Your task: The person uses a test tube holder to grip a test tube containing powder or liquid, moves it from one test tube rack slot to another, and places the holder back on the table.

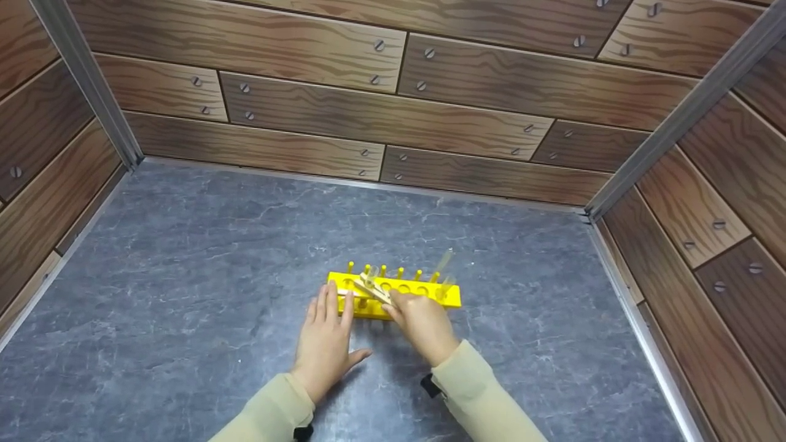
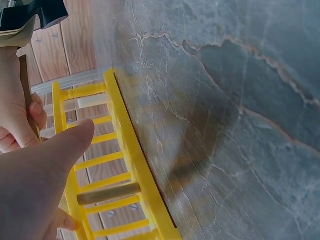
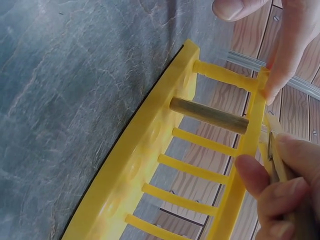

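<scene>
A yellow test tube rack (image 1: pixel 393 310) stands on the floor surface before me. My left hand (image 1: pixel 322 341) rests its straight fingers against the rack's left end, thumb spread apart. My right hand (image 1: pixel 424 322) grips a wooden test tube clamp (image 1: pixel 376 290), whose tip is at the upper end of a test tube (image 1: pixel 372 274) near the left end. That tube's lower part (image 3: pixel 210 116) looks brownish in the right wrist view; whether the clamp encloses it, I cannot tell. A clear test tube (image 1: pixel 446 288) stands in the right end hole. Another clear tube (image 1: pixel 446 261) leans behind the rack.
Yellow pegs (image 1: pixel 400 272) rise along the rack's back edge. The grey marbled surface (image 1: pixel 202 264) surrounds the rack. Wood-patterned walls (image 1: pixel 307 104) with metal edging (image 1: pixel 669 123) enclose the back and both sides.
</scene>
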Demonstrator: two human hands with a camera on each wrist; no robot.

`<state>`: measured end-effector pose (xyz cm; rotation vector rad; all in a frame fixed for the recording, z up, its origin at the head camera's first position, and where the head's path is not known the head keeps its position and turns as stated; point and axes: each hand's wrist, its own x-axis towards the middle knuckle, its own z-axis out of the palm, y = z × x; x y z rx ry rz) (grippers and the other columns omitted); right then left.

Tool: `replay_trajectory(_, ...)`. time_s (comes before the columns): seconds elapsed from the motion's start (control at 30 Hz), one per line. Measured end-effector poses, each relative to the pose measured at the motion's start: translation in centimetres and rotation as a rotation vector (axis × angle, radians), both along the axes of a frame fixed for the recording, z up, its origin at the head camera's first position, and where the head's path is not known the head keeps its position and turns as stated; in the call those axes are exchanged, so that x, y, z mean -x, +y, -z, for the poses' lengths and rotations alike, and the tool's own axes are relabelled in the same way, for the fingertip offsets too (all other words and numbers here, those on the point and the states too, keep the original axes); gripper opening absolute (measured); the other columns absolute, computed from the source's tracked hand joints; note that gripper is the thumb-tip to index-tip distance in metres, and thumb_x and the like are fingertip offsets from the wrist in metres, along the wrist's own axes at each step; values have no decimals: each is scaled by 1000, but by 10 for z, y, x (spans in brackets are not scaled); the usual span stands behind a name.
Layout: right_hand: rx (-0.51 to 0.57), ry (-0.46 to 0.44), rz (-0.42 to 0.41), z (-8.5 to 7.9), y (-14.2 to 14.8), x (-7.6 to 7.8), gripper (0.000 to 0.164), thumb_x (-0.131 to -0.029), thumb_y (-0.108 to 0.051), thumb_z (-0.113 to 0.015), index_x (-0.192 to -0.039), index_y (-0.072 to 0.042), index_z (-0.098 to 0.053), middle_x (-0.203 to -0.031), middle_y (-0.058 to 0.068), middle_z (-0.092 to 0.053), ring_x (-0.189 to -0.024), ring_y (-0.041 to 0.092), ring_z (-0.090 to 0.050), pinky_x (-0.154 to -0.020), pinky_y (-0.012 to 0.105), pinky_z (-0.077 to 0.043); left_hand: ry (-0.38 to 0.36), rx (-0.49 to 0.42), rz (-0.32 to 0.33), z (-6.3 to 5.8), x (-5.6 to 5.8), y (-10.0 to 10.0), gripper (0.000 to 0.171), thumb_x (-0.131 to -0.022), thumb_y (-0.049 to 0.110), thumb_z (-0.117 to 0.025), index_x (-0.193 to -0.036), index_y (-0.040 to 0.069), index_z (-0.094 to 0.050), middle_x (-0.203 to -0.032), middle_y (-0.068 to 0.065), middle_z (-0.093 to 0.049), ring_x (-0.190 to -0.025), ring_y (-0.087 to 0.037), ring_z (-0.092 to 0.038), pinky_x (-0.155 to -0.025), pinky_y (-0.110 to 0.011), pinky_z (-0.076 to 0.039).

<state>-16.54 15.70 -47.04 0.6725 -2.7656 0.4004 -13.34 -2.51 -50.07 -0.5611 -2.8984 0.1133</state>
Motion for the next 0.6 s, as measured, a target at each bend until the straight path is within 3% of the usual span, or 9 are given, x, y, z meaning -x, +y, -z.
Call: replay_trajectory(0.6,5,2,6,-3,1,2,28,-89,-26,-63,-105,-3,-69,-86,9,-70,-71,21,-67,-62,31,-55,-21,29,-5,0,0,0,103,-74,74,-52,-144,1,-31,-145,-32,-22,-134,-42,-25,-107,-48,-27)
